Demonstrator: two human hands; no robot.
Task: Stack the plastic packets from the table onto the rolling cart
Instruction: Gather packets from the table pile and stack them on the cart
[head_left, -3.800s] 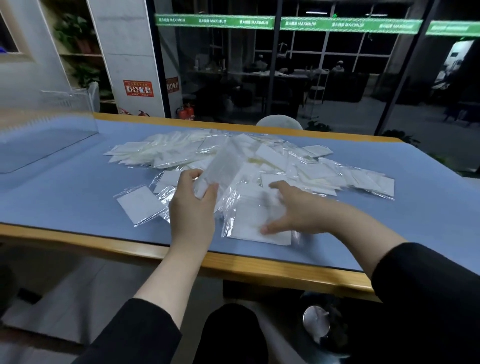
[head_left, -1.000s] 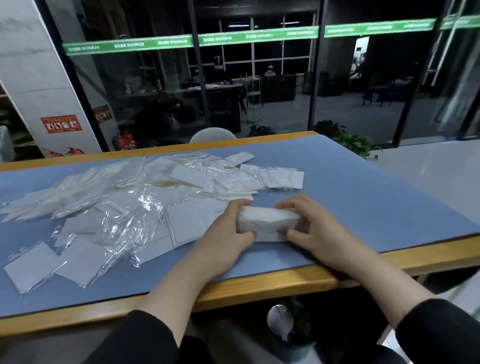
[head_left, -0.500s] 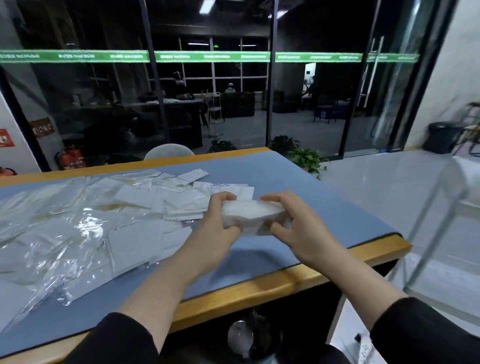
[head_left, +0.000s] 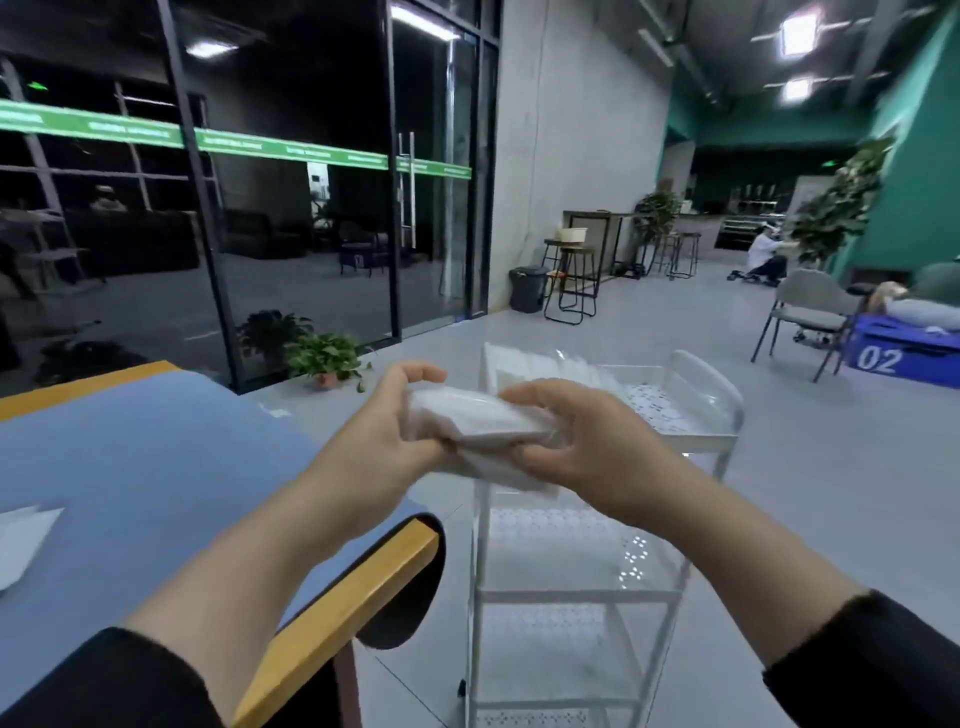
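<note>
Both hands clasped a bundle of plastic packets (head_left: 480, 423) in the air between them: the left hand (head_left: 387, 431) gripped its left end, the right hand (head_left: 574, 441) its right end. The bundle hung above the near-left corner of the white rolling cart (head_left: 691, 410), right of the table (head_left: 156, 467).

The table (head_left: 130, 467) stands left of the rolling cart (head_left: 571, 597), whose top shelf carries stacked packets (head_left: 550, 366) behind the bundle (head_left: 483, 426) held between both hands.
</note>
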